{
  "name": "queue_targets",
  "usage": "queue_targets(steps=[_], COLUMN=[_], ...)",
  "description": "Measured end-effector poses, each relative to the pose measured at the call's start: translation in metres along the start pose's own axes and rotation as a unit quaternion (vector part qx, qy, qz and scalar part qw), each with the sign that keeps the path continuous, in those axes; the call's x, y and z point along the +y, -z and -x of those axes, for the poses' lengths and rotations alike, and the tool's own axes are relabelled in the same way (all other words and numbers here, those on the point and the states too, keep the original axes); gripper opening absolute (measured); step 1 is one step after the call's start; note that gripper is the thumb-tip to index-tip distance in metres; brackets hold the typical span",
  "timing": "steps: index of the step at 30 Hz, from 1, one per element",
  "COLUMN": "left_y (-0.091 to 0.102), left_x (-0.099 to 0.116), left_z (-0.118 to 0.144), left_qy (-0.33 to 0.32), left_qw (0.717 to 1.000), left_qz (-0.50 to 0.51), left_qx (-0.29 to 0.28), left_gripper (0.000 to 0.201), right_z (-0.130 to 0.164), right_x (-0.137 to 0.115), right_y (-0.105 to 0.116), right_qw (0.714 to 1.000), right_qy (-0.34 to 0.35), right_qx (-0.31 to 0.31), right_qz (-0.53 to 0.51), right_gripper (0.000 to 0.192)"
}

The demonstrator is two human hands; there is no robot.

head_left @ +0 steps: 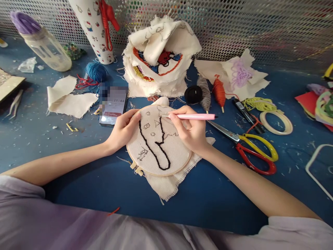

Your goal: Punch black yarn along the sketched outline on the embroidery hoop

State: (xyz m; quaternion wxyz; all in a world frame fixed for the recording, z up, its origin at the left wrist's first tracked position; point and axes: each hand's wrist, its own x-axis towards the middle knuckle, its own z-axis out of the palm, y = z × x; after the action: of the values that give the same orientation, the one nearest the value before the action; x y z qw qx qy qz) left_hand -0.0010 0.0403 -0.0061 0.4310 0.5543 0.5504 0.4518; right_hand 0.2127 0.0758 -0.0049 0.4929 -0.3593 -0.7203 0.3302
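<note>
A round embroidery hoop (179, 172) holds cream cloth (179, 152) stretched flat, with drawn lines and a thick black yarn outline on it. My left hand (124, 128) grips the hoop's upper left rim, thumb on the front and the other fingers hidden behind. In my right hand (191, 126) is a pink punch needle (197, 116), its thin metal tip against the cloth at the upper end of the right black line. Loose frayed cloth hangs below the hoop. Whether the tip pierces the cloth cannot be made out.
Right of the hoop lie scissors (240, 139), a black marker (244, 113), a tape roll (276, 122) and an orange yarn bobbin (219, 93). Behind are a black yarn ball (194, 94) and stacked embroidered cloths (158, 86). A phone (114, 104) and tumbler (96, 34) stand left.
</note>
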Motion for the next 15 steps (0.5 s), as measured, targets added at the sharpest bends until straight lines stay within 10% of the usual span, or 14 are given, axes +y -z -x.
queue_targets(steps=[15], left_y=[0.0008], left_x=[-0.0014], left_z=[-0.001], left_qy=[0.006], left_qw=[1.0], left_qz=[0.01], left_qx=[-0.01], left_gripper=[0.036], right_z=[-0.0027], right_x=[0.0006], right_y=[-0.0002], right_qw=[1.0], right_qy=[0.007], right_qx=[0.002], right_qz=[0.001], right_gripper=[0.007])
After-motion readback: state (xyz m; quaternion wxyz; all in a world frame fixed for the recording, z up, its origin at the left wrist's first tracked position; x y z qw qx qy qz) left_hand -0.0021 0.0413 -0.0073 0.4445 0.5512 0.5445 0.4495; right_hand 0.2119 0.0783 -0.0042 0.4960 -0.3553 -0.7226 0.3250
